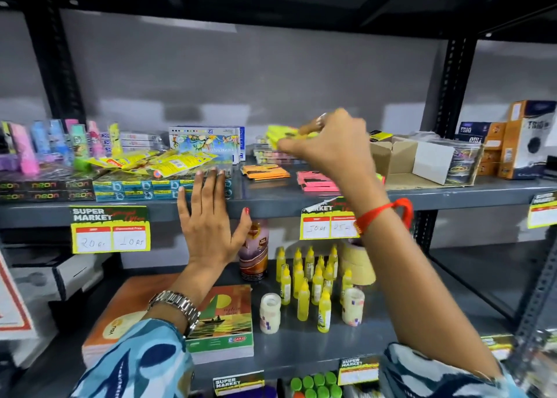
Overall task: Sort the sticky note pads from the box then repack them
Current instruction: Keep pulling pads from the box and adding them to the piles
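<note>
Grey metal shelf (pixel 271 200) carries stationery stock. Right hand (pixel 331 144) is raised above the shelf, fingers pinched on a yellow pad (pixel 281 134), which is blurred. Orange pads (pixel 265 171) and pink pads (pixel 316 181) lie in separate piles on the shelf below it. Box (pixel 422 164) stands open to the right. Left hand (pixel 208 217) is flat and spread, empty, fingertips at the shelf edge.

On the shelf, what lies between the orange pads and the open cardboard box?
In the head view, the pink pads lie between the orange pads and the box, partly hidden by the right hand.
</note>
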`<action>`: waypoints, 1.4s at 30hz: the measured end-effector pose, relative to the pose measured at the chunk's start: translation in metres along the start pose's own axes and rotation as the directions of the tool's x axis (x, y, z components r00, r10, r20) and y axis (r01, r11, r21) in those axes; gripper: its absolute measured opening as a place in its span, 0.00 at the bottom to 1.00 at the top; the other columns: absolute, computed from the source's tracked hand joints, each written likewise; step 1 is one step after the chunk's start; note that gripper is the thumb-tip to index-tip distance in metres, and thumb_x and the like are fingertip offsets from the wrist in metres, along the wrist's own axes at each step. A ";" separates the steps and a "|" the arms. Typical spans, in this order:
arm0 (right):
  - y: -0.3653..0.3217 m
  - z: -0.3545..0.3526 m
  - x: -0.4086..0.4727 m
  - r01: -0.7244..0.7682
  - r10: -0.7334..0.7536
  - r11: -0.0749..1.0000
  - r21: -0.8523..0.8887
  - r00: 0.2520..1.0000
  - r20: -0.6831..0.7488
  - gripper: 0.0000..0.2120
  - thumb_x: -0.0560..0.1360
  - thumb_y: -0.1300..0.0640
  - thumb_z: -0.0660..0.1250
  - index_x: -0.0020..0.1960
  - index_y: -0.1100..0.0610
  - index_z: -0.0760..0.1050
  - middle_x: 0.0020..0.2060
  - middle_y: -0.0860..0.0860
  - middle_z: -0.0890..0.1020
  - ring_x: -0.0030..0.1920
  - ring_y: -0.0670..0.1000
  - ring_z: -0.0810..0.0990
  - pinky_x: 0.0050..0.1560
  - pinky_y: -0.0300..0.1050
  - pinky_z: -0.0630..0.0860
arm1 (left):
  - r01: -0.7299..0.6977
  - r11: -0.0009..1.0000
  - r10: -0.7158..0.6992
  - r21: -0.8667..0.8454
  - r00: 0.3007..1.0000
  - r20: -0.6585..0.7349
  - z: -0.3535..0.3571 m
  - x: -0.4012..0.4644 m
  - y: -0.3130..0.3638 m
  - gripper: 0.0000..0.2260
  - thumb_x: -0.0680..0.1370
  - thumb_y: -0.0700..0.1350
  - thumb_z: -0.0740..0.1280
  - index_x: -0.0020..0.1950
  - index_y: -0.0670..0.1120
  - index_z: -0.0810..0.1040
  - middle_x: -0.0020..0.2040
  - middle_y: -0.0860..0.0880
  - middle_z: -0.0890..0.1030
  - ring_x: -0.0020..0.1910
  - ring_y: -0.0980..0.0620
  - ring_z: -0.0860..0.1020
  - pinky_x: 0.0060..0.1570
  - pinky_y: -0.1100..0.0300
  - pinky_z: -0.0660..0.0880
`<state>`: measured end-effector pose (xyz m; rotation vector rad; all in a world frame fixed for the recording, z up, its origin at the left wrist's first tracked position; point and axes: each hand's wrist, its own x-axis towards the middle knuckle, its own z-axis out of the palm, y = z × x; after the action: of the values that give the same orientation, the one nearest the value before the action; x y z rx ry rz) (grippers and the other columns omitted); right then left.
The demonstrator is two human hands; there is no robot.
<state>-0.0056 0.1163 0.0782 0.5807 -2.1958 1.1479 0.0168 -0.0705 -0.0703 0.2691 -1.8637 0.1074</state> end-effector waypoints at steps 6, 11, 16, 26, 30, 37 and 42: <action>0.070 -0.063 0.031 -0.115 0.082 0.987 -0.108 0.960 -0.267 0.29 0.59 0.38 0.74 0.49 0.60 0.80 0.45 0.59 0.83 0.50 0.58 0.79 0.49 0.50 0.77 | -0.035 0.999 0.033 0.027 0.998 0.047 -0.005 0.006 0.012 0.31 0.77 0.56 0.54 0.73 0.37 0.63 0.73 0.40 0.65 0.74 0.42 0.59 0.71 0.42 0.44; 0.130 -0.081 0.029 -0.204 0.131 0.949 -0.241 0.949 -0.288 0.22 0.60 0.44 0.77 0.32 0.61 0.73 0.38 0.65 0.81 0.41 0.62 0.78 0.39 0.47 0.70 | -0.083 0.996 0.080 0.038 0.995 0.062 -0.003 0.009 0.022 0.31 0.77 0.56 0.53 0.74 0.37 0.61 0.74 0.40 0.63 0.74 0.41 0.60 0.71 0.42 0.44; 0.161 -0.061 0.026 -0.152 0.096 0.946 -0.287 0.975 -0.199 0.21 0.60 0.45 0.77 0.36 0.63 0.77 0.37 0.63 0.82 0.42 0.63 0.79 0.40 0.49 0.73 | -0.065 0.998 0.064 0.025 0.996 0.061 -0.001 0.007 0.023 0.31 0.77 0.56 0.53 0.74 0.37 0.61 0.74 0.40 0.63 0.74 0.42 0.59 0.72 0.42 0.46; 0.178 -0.037 0.034 -0.119 0.094 0.967 -0.224 0.988 -0.121 0.25 0.76 0.44 0.59 0.42 0.67 0.78 0.42 0.69 0.81 0.45 0.66 0.76 0.44 0.51 0.70 | -0.085 0.994 0.081 0.064 0.995 0.063 0.000 0.003 0.018 0.30 0.78 0.56 0.53 0.73 0.38 0.63 0.73 0.40 0.65 0.73 0.41 0.60 0.72 0.43 0.49; 0.163 -0.040 0.029 -0.126 0.076 0.949 -0.290 0.981 -0.180 0.31 0.80 0.44 0.49 0.42 0.70 0.77 0.44 0.71 0.79 0.46 0.68 0.76 0.48 0.55 0.71 | -0.082 0.994 0.079 0.066 0.996 0.051 0.002 0.003 0.018 0.30 0.78 0.55 0.53 0.73 0.38 0.65 0.73 0.41 0.66 0.73 0.41 0.61 0.72 0.43 0.50; 0.075 -0.002 -0.005 0.250 -0.333 0.898 -0.361 0.924 -0.188 0.19 0.75 0.44 0.63 0.43 0.60 0.77 0.33 0.58 0.80 0.37 0.59 0.78 0.39 0.48 0.66 | -0.085 0.994 0.084 0.067 0.996 0.015 0.005 0.002 0.016 0.30 0.78 0.56 0.54 0.73 0.38 0.65 0.73 0.41 0.67 0.73 0.42 0.62 0.72 0.44 0.49; 0.064 0.029 -0.010 0.165 -0.116 0.789 -0.592 0.986 0.121 0.32 0.68 0.31 0.63 0.51 0.61 0.72 0.44 0.58 0.80 0.49 0.59 0.78 0.48 0.50 0.71 | -0.089 0.993 0.088 0.075 0.996 0.021 0.004 0.002 0.016 0.30 0.78 0.57 0.52 0.73 0.38 0.65 0.72 0.41 0.68 0.72 0.41 0.64 0.71 0.42 0.52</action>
<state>-0.0460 0.1267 0.0211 0.4960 -2.3637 0.3012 0.0088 -0.0557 -0.0684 0.2407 -1.8921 0.2380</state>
